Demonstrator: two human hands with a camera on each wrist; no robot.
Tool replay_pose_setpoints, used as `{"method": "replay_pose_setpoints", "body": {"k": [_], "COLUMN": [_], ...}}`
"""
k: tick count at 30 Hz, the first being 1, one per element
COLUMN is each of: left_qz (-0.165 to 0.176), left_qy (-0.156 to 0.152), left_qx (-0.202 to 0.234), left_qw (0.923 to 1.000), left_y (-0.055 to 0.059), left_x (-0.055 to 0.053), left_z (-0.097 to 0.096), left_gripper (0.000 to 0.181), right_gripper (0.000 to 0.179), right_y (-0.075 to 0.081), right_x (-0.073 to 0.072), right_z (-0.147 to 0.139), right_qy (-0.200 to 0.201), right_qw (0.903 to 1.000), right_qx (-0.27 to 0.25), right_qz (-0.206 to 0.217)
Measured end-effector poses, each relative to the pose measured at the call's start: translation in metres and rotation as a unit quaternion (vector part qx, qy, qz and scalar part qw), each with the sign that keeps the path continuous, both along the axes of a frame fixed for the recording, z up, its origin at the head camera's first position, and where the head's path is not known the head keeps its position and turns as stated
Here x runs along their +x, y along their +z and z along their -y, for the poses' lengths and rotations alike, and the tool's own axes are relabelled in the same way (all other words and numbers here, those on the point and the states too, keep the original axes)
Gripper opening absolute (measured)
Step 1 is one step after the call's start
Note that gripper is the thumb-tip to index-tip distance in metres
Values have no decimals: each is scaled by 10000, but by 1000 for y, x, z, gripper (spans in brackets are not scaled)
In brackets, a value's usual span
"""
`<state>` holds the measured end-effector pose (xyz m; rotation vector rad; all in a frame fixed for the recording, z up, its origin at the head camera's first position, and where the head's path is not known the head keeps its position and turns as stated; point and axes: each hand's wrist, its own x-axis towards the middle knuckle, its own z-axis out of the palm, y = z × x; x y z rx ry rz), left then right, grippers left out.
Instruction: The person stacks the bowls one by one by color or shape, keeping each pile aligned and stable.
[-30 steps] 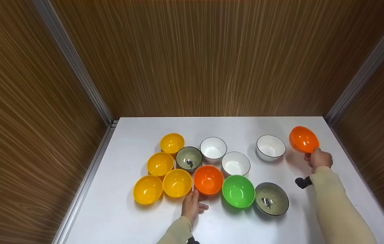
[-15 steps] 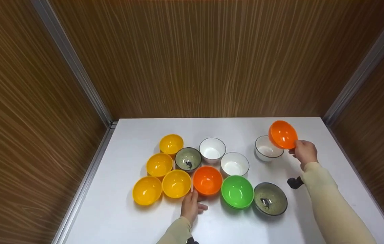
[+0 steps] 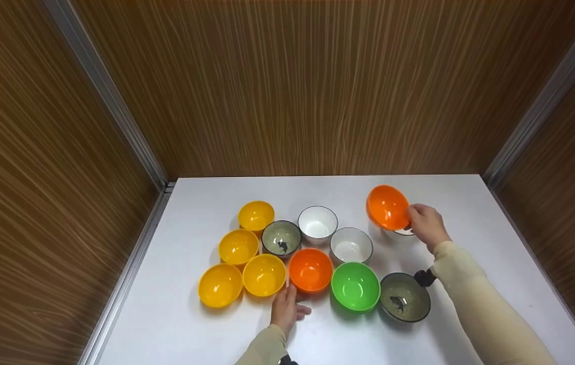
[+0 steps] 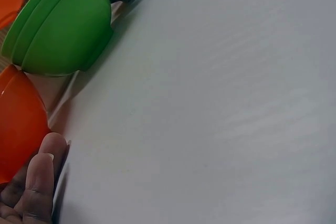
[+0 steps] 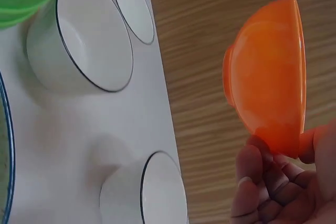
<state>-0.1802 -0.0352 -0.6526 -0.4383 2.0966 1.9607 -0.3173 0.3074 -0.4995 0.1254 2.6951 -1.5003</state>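
My right hand [image 3: 428, 226] pinches the rim of an orange bowl [image 3: 388, 207], thumb inside and fingers under its outer wall. Raised above the table and tilted, this bowl covers most of a white bowl [image 3: 404, 232] behind it in the head view. In the right wrist view the lifted orange bowl [image 5: 270, 77] shows side-on. My left hand [image 3: 285, 309] rests on the table at the near side of a second orange bowl [image 3: 311, 270], its fingertips right at the bowl's lower wall. Beside that bowl stand green bowls [image 3: 356, 287], nested, as the left wrist view shows.
Several yellow bowls [image 3: 220, 285] stand at the left. A grey-green bowl [image 3: 281, 239] and two white bowls [image 3: 318, 223] sit behind the standing orange one. Another grey-green bowl [image 3: 405, 298] is at the front right, near the right sleeve. Wood-grain walls [image 3: 287, 91] enclose the white table [image 3: 166, 324].
The right hand has carried the orange bowl leftward from the table's right side, until it overlaps the lone white bowl in the head view. The left hand has stayed in place.
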Motion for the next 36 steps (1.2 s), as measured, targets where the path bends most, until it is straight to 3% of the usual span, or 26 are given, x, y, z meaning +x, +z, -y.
{"method": "replay_pose_setpoints", "body": {"k": [13, 23, 36], "left_qz": [130, -164, -122], "left_qy": [-94, -27, -41], "left_qx": [11, 46, 105], "left_qw": [9999, 9999, 9999], "left_y": [1, 1, -1], "left_x": [0, 1, -2], "left_z": [1, -2, -1], "left_gripper": [64, 58, 58], "right_gripper": [31, 28, 22], "right_y": [0, -2, -14], "right_x": [8, 17, 23], "right_z": [46, 83, 120], "right_qy": [518, 1144, 1748], "right_qw": [9965, 9909, 9782], "right_qx": [294, 433, 976], "right_qz": [-595, -564, -557]}}
